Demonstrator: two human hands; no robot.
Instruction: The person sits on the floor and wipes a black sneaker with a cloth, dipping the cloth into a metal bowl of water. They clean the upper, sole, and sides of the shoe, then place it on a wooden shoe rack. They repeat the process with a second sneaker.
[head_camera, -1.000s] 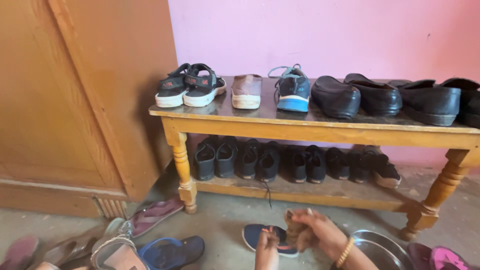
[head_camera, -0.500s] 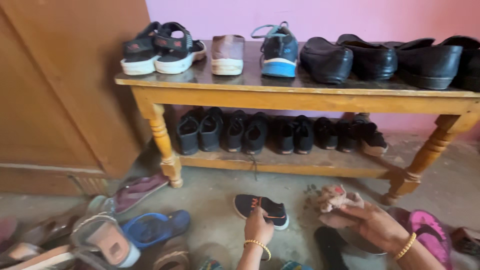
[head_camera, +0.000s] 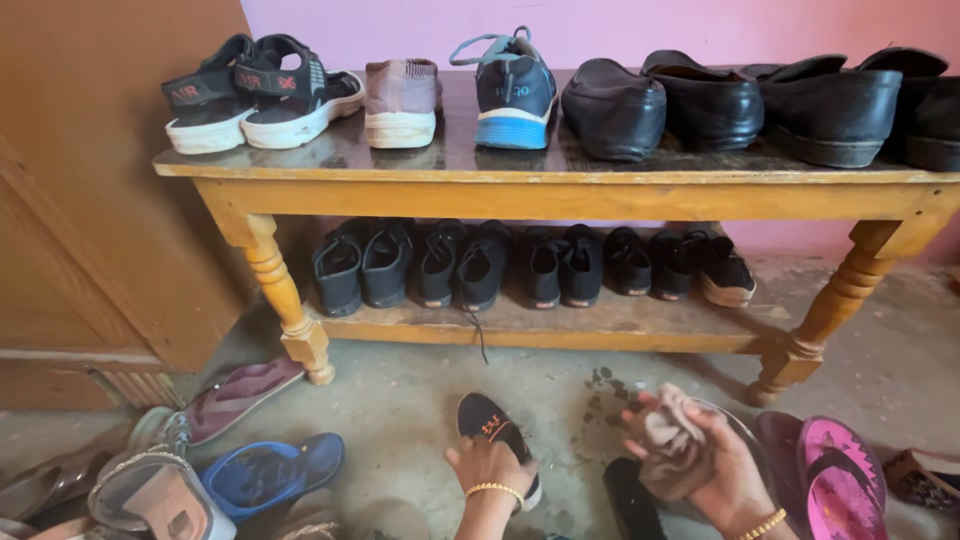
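Observation:
My left hand (head_camera: 487, 467) grips a small dark shoe (head_camera: 485, 424) with orange marks, lifted heel-up just above the concrete floor. My right hand (head_camera: 712, 470) is closed on a crumpled brownish cloth (head_camera: 668, 440), held over a metal bowl (head_camera: 748, 438) whose rim shows behind it. Both wrists carry gold bangles. A dark wet patch (head_camera: 606, 392) marks the floor between the shoe and the cloth.
A wooden shoe rack (head_camera: 560, 188) stands ahead, with sandals, a sneaker and black leather shoes on top and several dark shoes on its lower shelf. Loose slippers (head_camera: 265, 470) and sandals lie at the left. A pink slipper (head_camera: 836, 470) lies at the right.
The view has shifted down and left. My left hand has tipped the dark shoe up off the floor. My right hand has drawn the cloth closer and bunched it.

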